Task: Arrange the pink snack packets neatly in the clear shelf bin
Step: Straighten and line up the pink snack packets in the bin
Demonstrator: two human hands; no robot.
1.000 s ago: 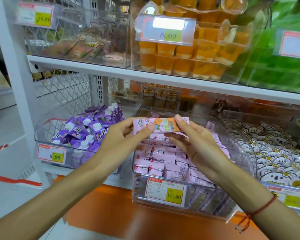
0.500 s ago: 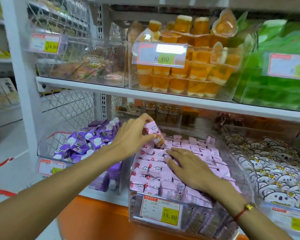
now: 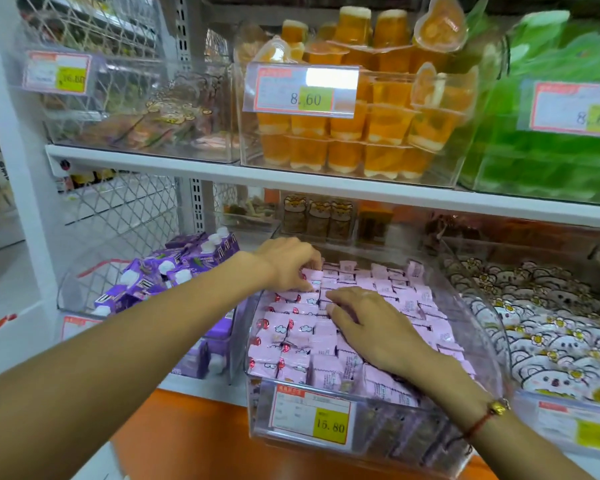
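A clear shelf bin (image 3: 484, 336) on the lower shelf is full of pink snack packets (image 3: 293, 336) lying in rough rows. It carries a 15.80 price tag (image 3: 311, 415) on its front. My left hand (image 3: 286, 263) reaches into the bin's back left corner, its fingers curled round one pink packet (image 3: 310, 273) that lies among the others. My right hand (image 3: 369, 325) lies flat on the packets in the middle of the bin, fingers spread and pointing left. A red cord bracelet sits on my right wrist.
A bin of purple cartons (image 3: 174, 271) stands to the left, and a bin of white bear-print packets (image 3: 551, 327) to the right. The white shelf (image 3: 326, 187) above holds orange jelly cups (image 3: 361, 140) and green packs (image 3: 551, 150), close over the bin.
Both hands held one pink packet above the bin. My left hand then carried it down to the back left corner, while my right hand went flat onto the packets.
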